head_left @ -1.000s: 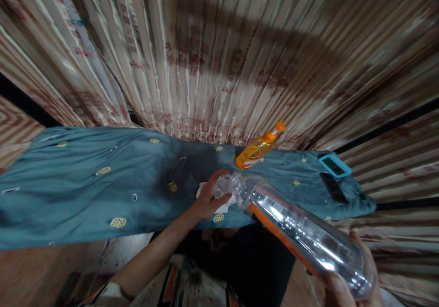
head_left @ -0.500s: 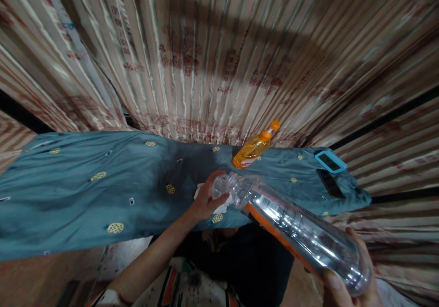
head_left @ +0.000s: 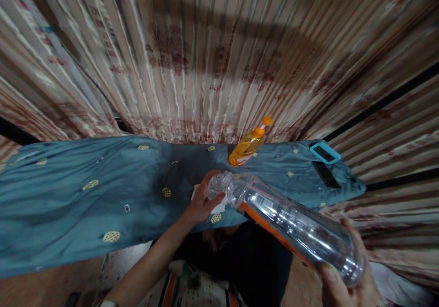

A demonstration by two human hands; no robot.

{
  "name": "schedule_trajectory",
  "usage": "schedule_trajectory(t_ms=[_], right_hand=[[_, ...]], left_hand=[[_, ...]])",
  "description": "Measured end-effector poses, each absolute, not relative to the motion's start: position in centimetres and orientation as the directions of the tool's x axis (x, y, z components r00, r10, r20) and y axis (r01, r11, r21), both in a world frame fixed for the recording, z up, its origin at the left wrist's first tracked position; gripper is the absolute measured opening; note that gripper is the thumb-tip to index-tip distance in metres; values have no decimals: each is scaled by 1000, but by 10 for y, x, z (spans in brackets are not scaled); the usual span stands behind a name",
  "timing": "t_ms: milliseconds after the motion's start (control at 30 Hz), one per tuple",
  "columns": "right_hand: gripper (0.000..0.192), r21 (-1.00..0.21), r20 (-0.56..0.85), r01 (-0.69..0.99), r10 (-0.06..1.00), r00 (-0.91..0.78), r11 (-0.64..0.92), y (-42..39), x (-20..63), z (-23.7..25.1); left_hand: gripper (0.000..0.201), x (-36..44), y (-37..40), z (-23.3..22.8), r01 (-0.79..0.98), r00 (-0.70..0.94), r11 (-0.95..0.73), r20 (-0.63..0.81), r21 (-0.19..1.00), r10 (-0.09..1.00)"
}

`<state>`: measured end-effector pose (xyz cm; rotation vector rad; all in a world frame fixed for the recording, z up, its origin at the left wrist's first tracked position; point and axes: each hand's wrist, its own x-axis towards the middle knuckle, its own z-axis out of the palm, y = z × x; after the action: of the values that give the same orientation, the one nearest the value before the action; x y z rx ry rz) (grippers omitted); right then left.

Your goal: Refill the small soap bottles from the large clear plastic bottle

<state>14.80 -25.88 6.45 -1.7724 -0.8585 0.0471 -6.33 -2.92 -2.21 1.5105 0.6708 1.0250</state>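
Note:
My right hand (head_left: 353, 270) is closed around the base of a large clear plastic bottle (head_left: 291, 220) with an orange label. The bottle is tilted, its neck lower and toward the left. In my left hand (head_left: 202, 202) is a small clear plastic cup (head_left: 215, 186), held between thumb and fingers right at the bottle's mouth. Whether the two touch, and whether any liquid is flowing, I cannot make out. Beneath my left hand, partly hidden, lies a white tissue or paper (head_left: 219, 205).
On the blue pineapple-print cloth (head_left: 137, 174) stands a pump bottle of orange liquid (head_left: 245, 150), just beyond my hands. At the right end lie a blue-framed device (head_left: 325, 152) and a dark phone (head_left: 325, 174). Pleated curtains (head_left: 192, 60) hang close behind.
The camera view has shifted slightly, so most things sit a little further left. Both hands keep their grips, and the mouth of the large bottle now overlaps the small cup more.

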Motion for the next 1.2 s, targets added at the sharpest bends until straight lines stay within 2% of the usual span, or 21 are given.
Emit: schedule_trajectory(t_ms=[500,700,900,1200], right_hand=[[94,-857,329,493,576,749,-151,-257,138,76],[94,-856,356,498,541,762,-138,-255,139,73],[96,-857,344,495,555,757,-143,-256,141,70],[95,-827,337,527,575,745,-198,-258,138,75]], left_hand=[[66,-64,-29,-16,-107,475,-213,238,971,847],[68,-64,-29,-17,-115,468,-218,246,969,849],[68,-63,-29,-18,-143,465,-187,233,972,854],[66,-64,-29,-19,-95,452,-209,229,973,862]])
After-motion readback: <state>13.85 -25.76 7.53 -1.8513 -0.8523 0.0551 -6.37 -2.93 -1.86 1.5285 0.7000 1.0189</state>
